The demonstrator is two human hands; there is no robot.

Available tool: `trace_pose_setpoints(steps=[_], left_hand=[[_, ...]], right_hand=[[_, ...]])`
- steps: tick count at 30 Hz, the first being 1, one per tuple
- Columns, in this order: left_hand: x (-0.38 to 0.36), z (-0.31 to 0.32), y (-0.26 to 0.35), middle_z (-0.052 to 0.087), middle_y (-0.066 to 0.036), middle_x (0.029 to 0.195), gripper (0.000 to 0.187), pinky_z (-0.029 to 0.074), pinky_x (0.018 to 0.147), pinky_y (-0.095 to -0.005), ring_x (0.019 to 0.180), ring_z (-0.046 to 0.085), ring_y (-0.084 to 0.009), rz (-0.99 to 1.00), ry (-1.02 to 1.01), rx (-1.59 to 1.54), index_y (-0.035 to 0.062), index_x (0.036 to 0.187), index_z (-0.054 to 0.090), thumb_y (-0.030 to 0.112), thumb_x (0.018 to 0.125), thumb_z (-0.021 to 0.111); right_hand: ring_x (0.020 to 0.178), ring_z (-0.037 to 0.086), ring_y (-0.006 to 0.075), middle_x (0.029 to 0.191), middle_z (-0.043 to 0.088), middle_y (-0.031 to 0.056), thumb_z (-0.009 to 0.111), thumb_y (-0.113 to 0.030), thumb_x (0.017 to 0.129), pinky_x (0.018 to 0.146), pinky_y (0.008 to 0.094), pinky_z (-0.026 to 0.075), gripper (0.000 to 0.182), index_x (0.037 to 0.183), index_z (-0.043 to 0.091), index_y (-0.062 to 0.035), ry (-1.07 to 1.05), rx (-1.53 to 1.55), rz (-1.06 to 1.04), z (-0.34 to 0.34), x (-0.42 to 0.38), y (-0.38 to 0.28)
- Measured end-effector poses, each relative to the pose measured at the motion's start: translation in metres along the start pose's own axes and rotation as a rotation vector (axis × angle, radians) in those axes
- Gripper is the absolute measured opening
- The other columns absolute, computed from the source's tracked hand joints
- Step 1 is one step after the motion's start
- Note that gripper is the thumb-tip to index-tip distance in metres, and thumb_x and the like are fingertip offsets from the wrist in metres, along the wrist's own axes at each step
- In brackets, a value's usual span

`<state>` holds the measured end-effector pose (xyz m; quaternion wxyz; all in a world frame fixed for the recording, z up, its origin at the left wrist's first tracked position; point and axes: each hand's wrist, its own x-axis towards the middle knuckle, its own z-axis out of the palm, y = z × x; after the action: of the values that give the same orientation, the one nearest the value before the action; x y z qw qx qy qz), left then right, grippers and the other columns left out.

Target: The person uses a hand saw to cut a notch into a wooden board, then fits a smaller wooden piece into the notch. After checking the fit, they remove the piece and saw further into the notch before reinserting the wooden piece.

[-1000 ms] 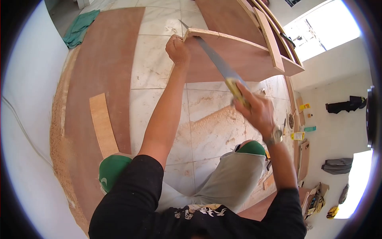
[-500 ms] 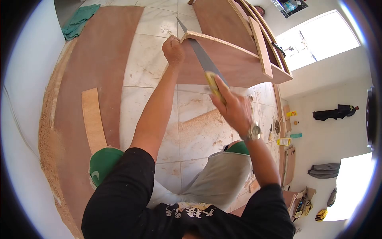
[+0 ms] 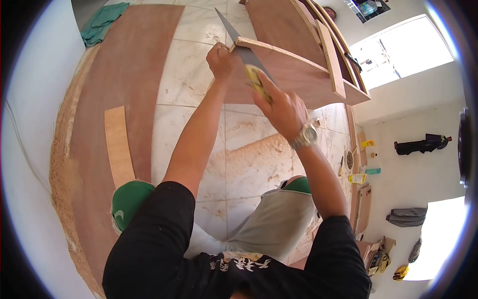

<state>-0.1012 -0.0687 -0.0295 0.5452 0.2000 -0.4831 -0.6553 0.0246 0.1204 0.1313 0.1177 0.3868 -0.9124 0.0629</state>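
Observation:
My right hand (image 3: 283, 110) is wrapped round the yellow handle of a handsaw (image 3: 253, 60), with a watch on that wrist. The grey blade slants up and to the left, crossing the edge of a wooden panel (image 3: 294, 82) near its left corner. At that corner my left hand (image 3: 219, 61) is closed on the panel's end, just left of the blade. Some of its fingers are hidden. The panel belongs to a cabinet-like wooden frame, and a pale wood strip (image 3: 329, 60) lies across its right part.
On the left lies a long brown board (image 3: 124, 65) with a short plywood offcut (image 3: 119, 144) on it. Sawdust (image 3: 259, 154) covers some floor tiles. A green cloth (image 3: 103, 24) rests at the far left. A yellow-labelled container (image 3: 357, 178) and other small items stand along the right wall.
My right hand has pushed the saw forward and to the left, so more blade sticks out past the panel's edge. My left hand keeps its place at the corner.

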Motion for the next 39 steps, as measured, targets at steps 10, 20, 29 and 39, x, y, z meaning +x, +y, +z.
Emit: trace_pose_setpoints(steps=[10,20,29,39], left_hand=[[-0.002,-0.006,0.001,0.052,-0.017,0.059,0.025,0.044,0.060,-0.0410,0.057,0.047,-0.0238,-0.007,-0.001,0.032,-0.0036,0.068,0.056,0.015,0.080,0.044],[0.003,0.002,0.000,0.044,-0.011,0.055,0.023,0.038,0.054,-0.0373,0.055,0.041,-0.0190,-0.032,0.047,-0.026,-0.0043,0.065,0.051,0.013,0.076,0.043],[0.006,-0.004,0.005,0.045,-0.009,0.055,0.021,0.038,0.055,-0.0373,0.057,0.042,-0.0171,-0.064,-0.057,-0.185,-0.0024,0.065,0.050,0.013,0.078,0.045],[0.005,-0.001,-0.001,0.046,-0.010,0.057,0.022,0.040,0.059,-0.0389,0.057,0.043,-0.0197,-0.047,0.037,0.052,-0.0027,0.066,0.054,0.014,0.078,0.045]], right_hand=[[0.055,0.068,0.0292,0.071,0.073,0.0093,0.070,-0.043,0.093,0.053,0.0419,0.054,0.050,0.140,0.065,-0.0249,0.062,-0.003,-0.162,0.025,0.028,0.055],[0.057,0.071,0.0255,0.076,0.076,0.0117,0.075,-0.038,0.091,0.055,0.0375,0.057,0.049,0.136,0.067,-0.0204,0.167,0.103,-0.097,-0.014,-0.107,0.063],[0.059,0.069,0.0319,0.072,0.073,0.0097,0.073,-0.042,0.092,0.055,0.0435,0.054,0.049,0.138,0.064,-0.0265,0.145,0.116,-0.295,0.032,0.065,0.050],[0.060,0.073,0.0275,0.076,0.076,0.0106,0.076,-0.041,0.088,0.055,0.0403,0.058,0.051,0.135,0.066,-0.0246,0.119,0.084,-0.108,-0.017,-0.095,0.077]])
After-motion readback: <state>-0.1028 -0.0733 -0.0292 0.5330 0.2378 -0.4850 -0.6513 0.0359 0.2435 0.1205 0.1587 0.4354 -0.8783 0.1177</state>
